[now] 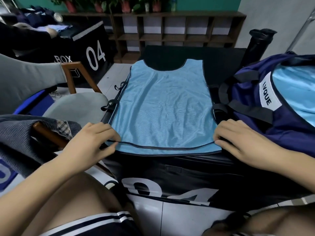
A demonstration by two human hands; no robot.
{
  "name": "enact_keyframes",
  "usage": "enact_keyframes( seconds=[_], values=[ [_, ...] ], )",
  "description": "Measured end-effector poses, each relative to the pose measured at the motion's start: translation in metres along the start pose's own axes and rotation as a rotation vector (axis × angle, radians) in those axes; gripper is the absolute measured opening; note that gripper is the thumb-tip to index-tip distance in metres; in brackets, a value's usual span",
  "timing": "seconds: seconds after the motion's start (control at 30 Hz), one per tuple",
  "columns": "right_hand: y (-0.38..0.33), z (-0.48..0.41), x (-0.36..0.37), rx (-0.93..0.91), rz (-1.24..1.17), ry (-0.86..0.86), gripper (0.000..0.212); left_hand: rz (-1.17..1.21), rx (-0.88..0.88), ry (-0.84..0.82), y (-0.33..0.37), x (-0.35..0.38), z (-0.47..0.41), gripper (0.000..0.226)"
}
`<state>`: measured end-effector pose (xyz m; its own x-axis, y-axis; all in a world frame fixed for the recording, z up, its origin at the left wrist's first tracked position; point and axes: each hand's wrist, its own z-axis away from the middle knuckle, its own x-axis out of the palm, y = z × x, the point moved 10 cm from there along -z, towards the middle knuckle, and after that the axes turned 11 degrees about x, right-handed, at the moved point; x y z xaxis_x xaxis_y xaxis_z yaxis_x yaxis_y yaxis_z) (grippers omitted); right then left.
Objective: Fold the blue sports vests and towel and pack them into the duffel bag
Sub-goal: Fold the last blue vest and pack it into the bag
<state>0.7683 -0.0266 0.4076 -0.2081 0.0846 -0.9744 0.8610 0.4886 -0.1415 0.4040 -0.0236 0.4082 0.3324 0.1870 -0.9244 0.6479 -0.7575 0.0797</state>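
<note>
Just one wide-angle head cam here, looking forward and down, sitting pretty close above the blue vest (162, 106), shelf (170, 14) beyond it.

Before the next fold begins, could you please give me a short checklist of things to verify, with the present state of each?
1. Vest spread flat on the black box: ok, only shallow wrinkles.
2. Left hand pinches the near left hem corner: ok.
3. Right hand pinches the near right hem corner: ok.
4. Side ties tucked inside the vest outline: not ok, they hang off the left edge.
5. Duffel bag open beside the vest: ok, pale blue shows inside.
</note>
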Motion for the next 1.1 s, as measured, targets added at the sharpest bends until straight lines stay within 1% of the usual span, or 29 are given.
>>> enact_keyframes(
  seconds=[0.13, 0.23, 0.43, 0.53, 0.63, 0.67, 0.8, 0.83, 0.97, 1.03, 1.1],
  values=[
    [0.004, 0.004, -0.012, 0.040, -0.021, 0.041, 0.008, 0.015, 0.055, 0.030, 0.011, -0.002, 0.005, 0.013],
    [0.002, 0.011, -0.017, 0.044, -0.028, 0.045, 0.008, -0.026, 0.101, -0.024, 0.012, 0.010, 0.011, 0.015],
    [-0.008, 0.023, -0.006, -0.013, 0.032, 0.035, 0.013, -0.058, 0.082, -0.099, -0.001, 0.018, 0.018, 0.026],
    [-0.012, 0.026, 0.000, -0.028, 0.054, 0.041, 0.016, -0.081, 0.081, -0.092, -0.004, 0.017, 0.017, 0.016],
    [-0.012, 0.028, 0.005, -0.029, 0.060, 0.041, 0.018, -0.054, 0.069, -0.087, -0.006, 0.013, 0.019, 0.012],
    [-0.011, 0.029, 0.005, -0.020, 0.046, 0.044, 0.019, -0.049, 0.064, -0.084, -0.007, 0.011, 0.020, 0.011],
    [-0.012, 0.028, 0.006, 0.012, 0.052, 0.076, 0.036, -0.069, 0.046, -0.070, -0.010, 0.004, 0.021, 0.010],
    [-0.014, 0.027, 0.006, 0.014, 0.060, 0.088, 0.038, -0.081, 0.039, -0.075, -0.010, 0.005, 0.021, 0.012],
    [-0.027, 0.017, 0.009, 0.009, 0.086, 0.117, 0.039, -0.139, 0.036, -0.089, 0.004, 0.016, 0.012, 0.034],
    [-0.036, 0.012, 0.013, 0.004, 0.096, 0.113, 0.039, -0.122, 0.059, -0.084, 0.021, 0.025, 0.001, 0.036],
    [-0.044, 0.008, 0.018, -0.009, 0.105, 0.112, 0.037, -0.082, 0.102, -0.070, 0.037, 0.034, -0.012, 0.033]
  ],
)
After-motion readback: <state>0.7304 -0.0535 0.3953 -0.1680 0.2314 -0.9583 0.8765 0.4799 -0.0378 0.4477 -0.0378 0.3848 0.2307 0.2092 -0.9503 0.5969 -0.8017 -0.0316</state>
